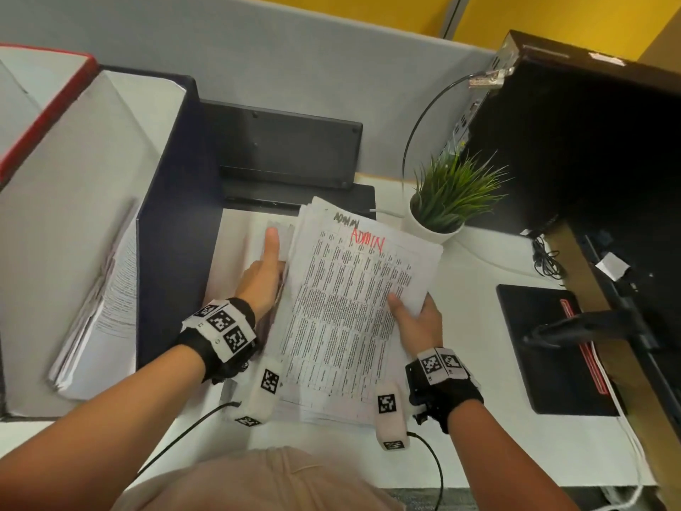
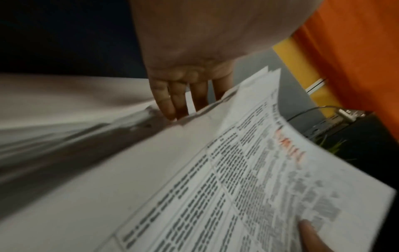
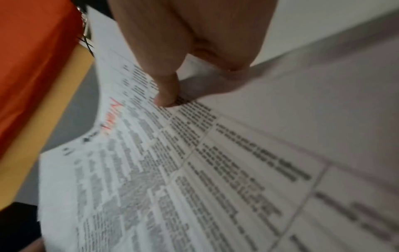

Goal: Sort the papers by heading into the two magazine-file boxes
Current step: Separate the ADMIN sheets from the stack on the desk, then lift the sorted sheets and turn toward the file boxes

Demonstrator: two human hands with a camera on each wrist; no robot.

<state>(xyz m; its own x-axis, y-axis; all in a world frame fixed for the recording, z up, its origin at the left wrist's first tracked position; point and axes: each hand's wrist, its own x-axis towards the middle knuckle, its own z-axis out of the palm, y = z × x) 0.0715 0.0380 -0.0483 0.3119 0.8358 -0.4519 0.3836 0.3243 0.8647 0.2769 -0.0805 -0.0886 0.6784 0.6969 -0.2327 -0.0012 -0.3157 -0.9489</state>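
A stack of printed papers (image 1: 342, 307) lies on the white desk; its top sheet (image 2: 248, 179) bears a red "ADMIN" heading (image 1: 368, 242), and another "ADMIN" heading shows on the sheet beneath. My right hand (image 1: 416, 319) pinches the right edge of the top sheets, thumb (image 3: 166, 92) on the print, and lifts that side. My left hand (image 1: 258, 282) lies at the stack's left edge with straight fingers (image 2: 172, 98) touching the paper edges and the thumb stretched out. A dark blue magazine-file box (image 1: 177, 215) holding papers (image 1: 110, 289) stands to the left, and a red-edged box (image 1: 48, 105) stands beyond it.
A potted green plant (image 1: 449, 201) stands just right of the stack's far corner. A black device (image 1: 283, 153) sits behind the papers. A dark computer case (image 1: 589, 142) and a black pad (image 1: 545, 348) fill the right side. Cables trail along the desk's front edge.
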